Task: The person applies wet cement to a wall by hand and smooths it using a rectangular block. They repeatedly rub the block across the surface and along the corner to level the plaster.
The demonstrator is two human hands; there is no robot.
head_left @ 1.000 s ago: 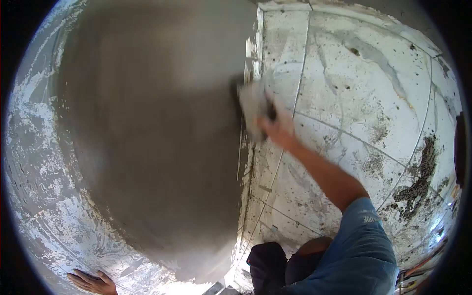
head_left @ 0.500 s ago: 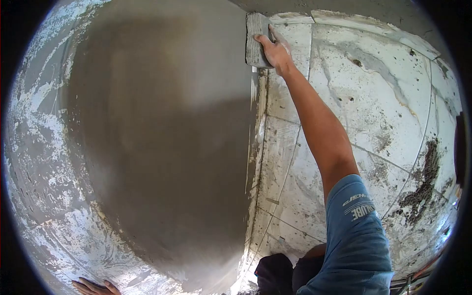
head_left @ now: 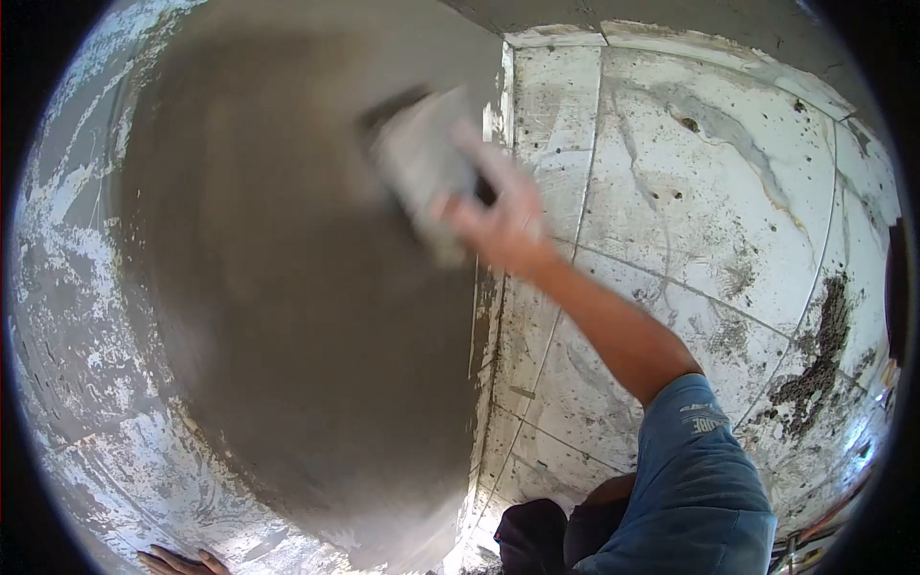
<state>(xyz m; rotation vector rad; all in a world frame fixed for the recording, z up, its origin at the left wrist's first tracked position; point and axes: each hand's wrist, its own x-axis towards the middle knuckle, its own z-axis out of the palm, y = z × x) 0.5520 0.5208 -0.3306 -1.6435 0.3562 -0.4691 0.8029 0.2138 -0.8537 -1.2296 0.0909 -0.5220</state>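
My right hand (head_left: 498, 206) is wrapped around a grey rectangular plastering float (head_left: 422, 149), which looks smeared by motion. The float is tilted over the upper right of the smooth, wet-looking grey plaster (head_left: 287, 287); whether it presses on the surface cannot be made out. At the lower left edge, the fingers of my left hand (head_left: 184, 562) lie stretched out on the patchy white-and-grey surface (head_left: 182, 470). The rest of that hand is cut off by the frame.
White marbled tiles (head_left: 709, 172), spotted with mortar, lie along the right side. A heap of dark mortar crumbs (head_left: 819, 359) rests on them. A rough edge strip (head_left: 489, 355) separates plaster and tiles. Cables or rods (head_left: 815, 537) show at the lower right.
My right hand has brought the float down and left, from the top corner by the tiles to over the plaster, turning it. My left hand stays in nearly the same place.
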